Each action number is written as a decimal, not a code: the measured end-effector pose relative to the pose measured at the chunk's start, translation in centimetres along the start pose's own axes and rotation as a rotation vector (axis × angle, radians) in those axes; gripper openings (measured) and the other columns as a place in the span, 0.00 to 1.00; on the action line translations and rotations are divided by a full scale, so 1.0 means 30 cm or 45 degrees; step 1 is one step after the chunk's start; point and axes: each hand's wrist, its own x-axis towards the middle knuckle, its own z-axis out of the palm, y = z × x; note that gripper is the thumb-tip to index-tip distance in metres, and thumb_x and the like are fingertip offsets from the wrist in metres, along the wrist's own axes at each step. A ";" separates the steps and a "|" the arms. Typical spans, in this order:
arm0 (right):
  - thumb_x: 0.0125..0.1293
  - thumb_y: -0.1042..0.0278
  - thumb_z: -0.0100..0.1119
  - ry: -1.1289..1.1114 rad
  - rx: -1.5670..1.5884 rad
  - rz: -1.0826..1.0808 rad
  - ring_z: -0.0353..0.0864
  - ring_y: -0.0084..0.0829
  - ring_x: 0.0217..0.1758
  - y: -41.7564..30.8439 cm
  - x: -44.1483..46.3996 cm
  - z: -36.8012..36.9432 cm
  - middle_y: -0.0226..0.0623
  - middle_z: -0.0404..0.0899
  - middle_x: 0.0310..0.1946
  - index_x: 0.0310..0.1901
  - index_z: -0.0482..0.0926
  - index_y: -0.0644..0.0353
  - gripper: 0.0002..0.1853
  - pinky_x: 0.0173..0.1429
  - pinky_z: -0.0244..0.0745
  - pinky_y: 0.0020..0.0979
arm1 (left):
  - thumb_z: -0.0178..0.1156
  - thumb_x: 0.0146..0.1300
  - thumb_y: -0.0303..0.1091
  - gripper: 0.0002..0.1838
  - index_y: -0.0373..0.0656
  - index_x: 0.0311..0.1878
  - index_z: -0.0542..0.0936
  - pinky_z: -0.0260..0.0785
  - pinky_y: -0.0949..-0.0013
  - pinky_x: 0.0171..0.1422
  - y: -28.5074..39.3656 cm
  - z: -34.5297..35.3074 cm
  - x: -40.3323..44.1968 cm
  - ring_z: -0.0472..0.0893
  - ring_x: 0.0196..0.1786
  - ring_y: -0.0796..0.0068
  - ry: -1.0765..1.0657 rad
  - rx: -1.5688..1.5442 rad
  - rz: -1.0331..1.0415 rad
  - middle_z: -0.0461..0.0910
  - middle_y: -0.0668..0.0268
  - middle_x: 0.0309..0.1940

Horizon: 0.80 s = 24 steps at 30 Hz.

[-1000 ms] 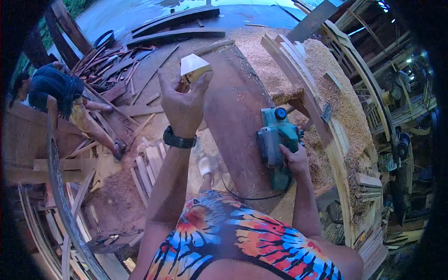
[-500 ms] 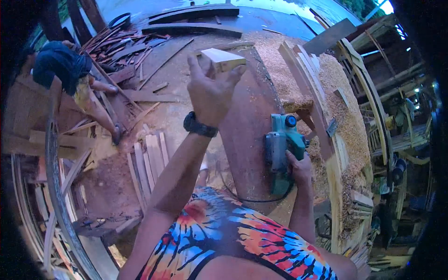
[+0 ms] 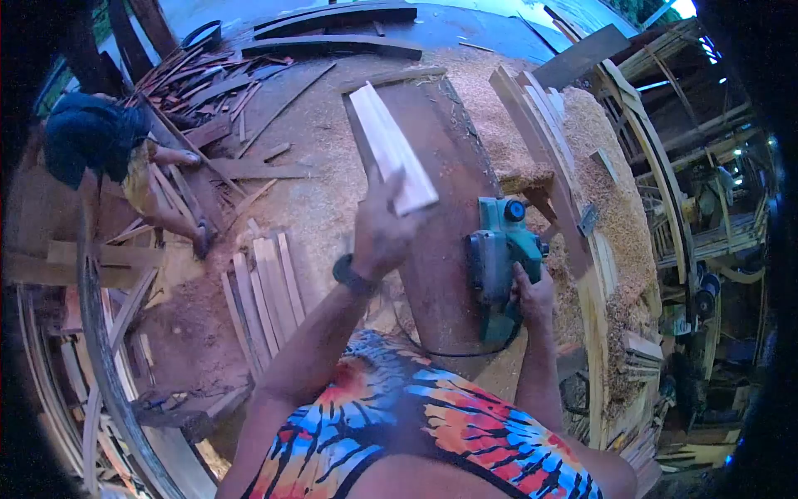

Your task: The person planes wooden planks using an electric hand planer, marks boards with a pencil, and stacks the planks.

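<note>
A pale wooden piece (image 3: 391,150) slants over the left part of the broad brown plank (image 3: 440,291), its near end at the fingers of my left hand (image 3: 384,224). That hand is smeared by motion, its fingers closed on the near end, with a dark watch on the wrist. My right hand (image 3: 532,293) is wrapped round the handle of a teal electric planer (image 3: 499,258), which rests at the right side of the plank. A dark cord (image 3: 453,355) curves from the planer's rear end.
Another person (image 3: 96,137) bends over at the upper left. Stacked wooden strips (image 3: 270,291) lie left of the plank. Long boards (image 3: 540,141) and heaped shavings (image 3: 594,125) are to the right. Dark beams (image 3: 332,46) lie at the far end.
My left hand has lowered toward the plank, and the pale piece, earlier held up end-on, now shows its full length. The planer stays in my right hand.
</note>
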 end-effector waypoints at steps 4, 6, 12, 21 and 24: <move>0.69 0.56 0.67 -0.036 0.024 0.011 0.73 0.20 0.19 0.010 0.003 -0.003 0.25 0.73 0.22 0.42 0.73 0.57 0.15 0.23 0.69 0.24 | 0.69 0.53 0.26 0.42 0.33 0.73 0.65 0.72 0.67 0.67 -0.262 0.111 -0.172 0.75 0.67 0.61 -0.062 0.023 -0.121 0.66 0.47 0.71; 0.69 0.55 0.67 -0.050 -0.008 0.060 0.73 0.20 0.19 0.004 0.005 -0.009 0.25 0.74 0.23 0.42 0.73 0.56 0.15 0.23 0.69 0.24 | 0.69 0.53 0.26 0.43 0.35 0.74 0.64 0.71 0.66 0.69 -0.348 0.155 -0.220 0.74 0.68 0.59 -0.057 0.020 -0.196 0.65 0.47 0.72; 0.70 0.55 0.66 -0.047 0.049 0.121 0.75 0.20 0.23 -0.013 -0.011 -0.007 0.26 0.77 0.25 0.42 0.78 0.59 0.15 0.27 0.70 0.26 | 0.70 0.54 0.30 0.43 0.36 0.74 0.65 0.69 0.59 0.71 -0.424 0.159 -0.259 0.73 0.67 0.49 -0.114 0.409 -0.144 0.60 0.41 0.75; 0.68 0.56 0.67 -0.135 -0.286 0.018 0.82 0.28 0.33 -0.073 -0.049 0.011 0.34 0.84 0.35 0.48 0.81 0.63 0.18 0.41 0.77 0.32 | 0.72 0.54 0.47 0.47 0.36 0.74 0.64 0.57 0.47 0.76 -0.467 0.121 -0.238 0.65 0.69 0.32 -0.248 0.877 0.166 0.61 0.40 0.74; 0.66 0.57 0.69 -0.224 -0.375 -0.005 0.85 0.33 0.45 -0.078 -0.127 0.004 0.39 0.87 0.42 0.53 0.81 0.64 0.22 0.53 0.77 0.36 | 0.69 0.61 0.45 0.42 0.36 0.74 0.65 0.65 0.54 0.72 -0.514 0.050 -0.202 0.72 0.68 0.45 -0.203 0.293 -0.130 0.69 0.43 0.70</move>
